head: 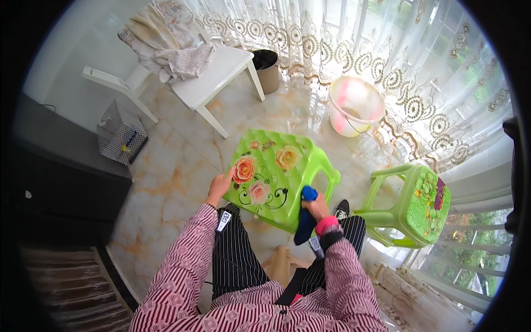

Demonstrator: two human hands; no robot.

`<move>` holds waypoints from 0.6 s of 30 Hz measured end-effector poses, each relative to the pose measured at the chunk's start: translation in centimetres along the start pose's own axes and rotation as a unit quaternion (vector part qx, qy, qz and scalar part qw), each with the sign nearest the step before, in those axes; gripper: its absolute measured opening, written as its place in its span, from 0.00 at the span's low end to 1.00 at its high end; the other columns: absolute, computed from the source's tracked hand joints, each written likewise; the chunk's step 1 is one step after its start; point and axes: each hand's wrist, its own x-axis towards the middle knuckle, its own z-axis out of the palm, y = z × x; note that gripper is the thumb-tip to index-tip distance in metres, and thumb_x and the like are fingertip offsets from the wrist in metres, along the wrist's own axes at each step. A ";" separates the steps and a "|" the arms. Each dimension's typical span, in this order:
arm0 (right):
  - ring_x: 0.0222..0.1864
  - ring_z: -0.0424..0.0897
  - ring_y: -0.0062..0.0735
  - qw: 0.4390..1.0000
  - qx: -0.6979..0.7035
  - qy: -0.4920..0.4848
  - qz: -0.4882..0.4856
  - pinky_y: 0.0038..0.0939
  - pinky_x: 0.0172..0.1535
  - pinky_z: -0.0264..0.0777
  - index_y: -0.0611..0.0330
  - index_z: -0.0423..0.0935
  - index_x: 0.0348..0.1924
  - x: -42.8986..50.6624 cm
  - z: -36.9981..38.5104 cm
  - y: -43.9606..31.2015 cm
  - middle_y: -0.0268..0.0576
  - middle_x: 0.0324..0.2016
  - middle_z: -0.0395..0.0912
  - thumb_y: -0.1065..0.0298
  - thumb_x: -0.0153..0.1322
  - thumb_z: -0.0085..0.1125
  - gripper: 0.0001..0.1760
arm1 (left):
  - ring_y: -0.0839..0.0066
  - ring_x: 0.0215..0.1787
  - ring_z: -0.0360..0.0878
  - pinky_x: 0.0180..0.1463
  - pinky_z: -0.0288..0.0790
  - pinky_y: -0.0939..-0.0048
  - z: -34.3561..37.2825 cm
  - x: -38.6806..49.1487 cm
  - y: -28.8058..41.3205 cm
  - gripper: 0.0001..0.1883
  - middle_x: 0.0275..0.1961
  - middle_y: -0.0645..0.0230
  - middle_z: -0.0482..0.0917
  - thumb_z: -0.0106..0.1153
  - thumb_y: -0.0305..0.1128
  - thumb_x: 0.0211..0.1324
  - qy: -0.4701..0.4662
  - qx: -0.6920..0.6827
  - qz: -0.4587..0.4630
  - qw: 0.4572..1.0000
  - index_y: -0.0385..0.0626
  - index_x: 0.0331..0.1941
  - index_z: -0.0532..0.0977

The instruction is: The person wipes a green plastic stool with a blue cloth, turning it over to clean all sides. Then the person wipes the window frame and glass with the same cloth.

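Before me is a green plastic stool (269,189), its quilted seat printed with orange, yellow and pink roses. My left hand (221,186) grips the seat's left edge. A dark blue cloth (306,222) is bunched in my right hand (317,206), which presses it against the stool's right side near the seat's edge. Part of the cloth hangs down below my fingers. The stool's far legs point up and to the right, and its near underside is mostly hidden by my legs.
A second green stool (404,205) lies tipped at the right. Beyond are a translucent bucket (356,108) and a brown waste bin (269,74) near lace curtains (373,62). A white chair (215,68) bears clothes (174,50). A mesh basket (122,139) sits by a black cabinet (70,191).
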 end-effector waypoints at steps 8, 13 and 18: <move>0.27 0.74 0.26 0.986 -0.129 -0.075 -0.072 0.30 0.33 0.69 0.65 0.77 0.33 0.7 0.3 -13.5 0.39 0.23 0.77 0.73 0.55 0.61 0.13 | 0.78 0.38 0.71 0.44 0.67 0.72 -5.8 -7.5 -0.2 0.33 0.33 0.64 0.79 0.45 0.58 0.68 0.035 -0.264 -0.004 0.964 0.31 0.37 0.77; 0.27 0.80 0.50 0.944 -0.251 -0.075 -0.203 0.40 0.35 0.72 0.65 0.77 0.35 -5.9 2.9 -21.8 0.56 0.24 0.79 0.65 0.55 0.64 0.17 | 0.84 0.39 0.72 0.41 0.67 0.77 -10.1 -15.4 0.0 0.27 0.37 0.73 0.78 0.43 0.53 0.70 0.022 -0.384 0.027 0.923 0.37 0.41 0.77; 0.30 0.80 0.51 0.876 -0.340 -0.130 -0.316 0.37 0.36 0.72 0.63 0.76 0.38 -16.0 4.7 -24.4 0.53 0.25 0.76 0.68 0.56 0.66 0.18 | 0.76 0.34 0.81 0.36 0.74 0.76 -10.9 -25.9 -3.0 0.33 0.38 0.64 0.82 0.34 0.58 0.71 -0.078 -0.444 -0.073 0.890 0.37 0.51 0.74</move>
